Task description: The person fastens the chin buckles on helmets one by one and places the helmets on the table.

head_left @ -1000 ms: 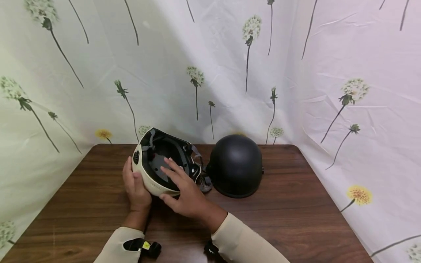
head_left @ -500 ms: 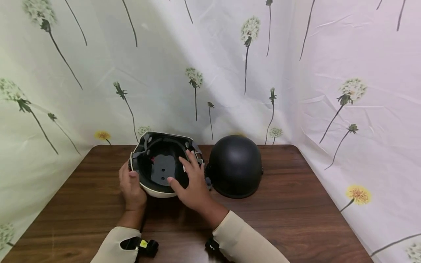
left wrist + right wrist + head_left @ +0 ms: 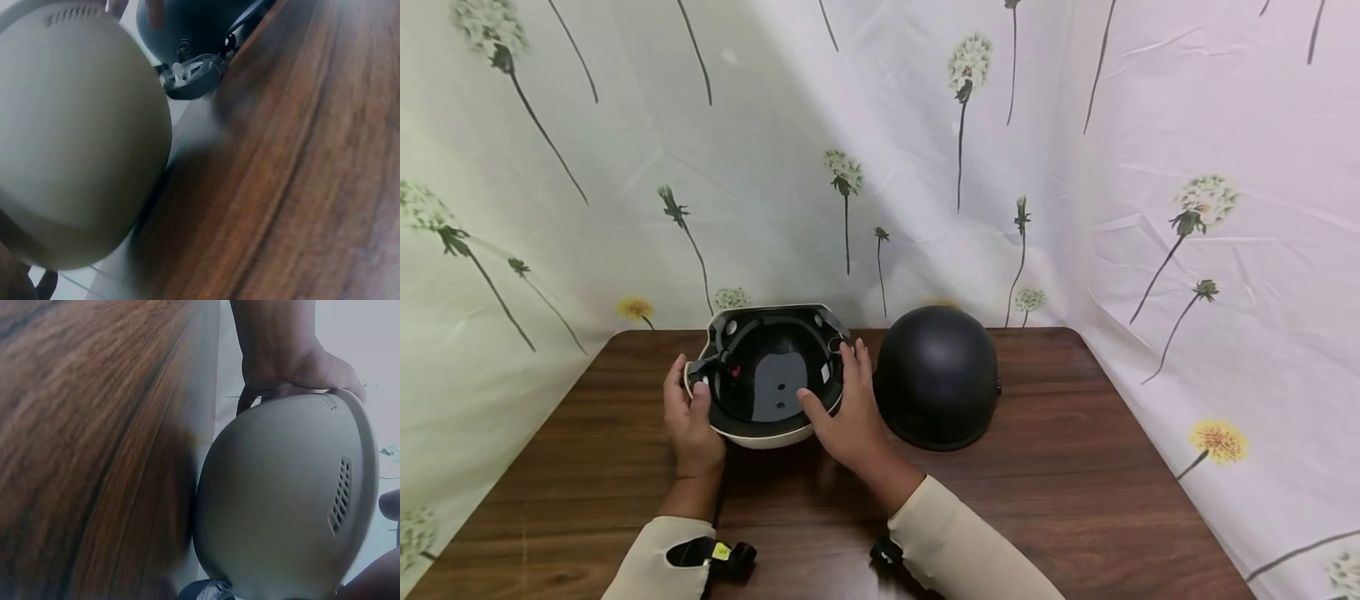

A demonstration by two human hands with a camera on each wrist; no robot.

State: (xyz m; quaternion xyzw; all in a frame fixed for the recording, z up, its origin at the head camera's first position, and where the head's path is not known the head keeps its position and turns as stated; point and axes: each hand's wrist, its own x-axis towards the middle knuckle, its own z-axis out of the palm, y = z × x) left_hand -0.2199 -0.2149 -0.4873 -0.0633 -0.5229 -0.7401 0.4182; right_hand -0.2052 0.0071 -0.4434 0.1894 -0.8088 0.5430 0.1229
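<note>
Gripping the upturned cream hard-shell helmet [image 3: 779, 375] by its left side, the left hand [image 3: 694, 429] appears in the head view; the right hand [image 3: 854, 412] spreads wide opposite. Left wrist view: slipping could knock the matte-black domed helmet [image 3: 203, 28]. Right wrist view: the rounded shell, close to the brown wooden table [image 3: 94, 437], could roll if the grip slackens.

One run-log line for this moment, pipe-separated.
left hand: grips pale helmet | right hand: at its right rim | pale helmet: inside facing up | black helmet: dome up on table, right of pale helmet
</note>
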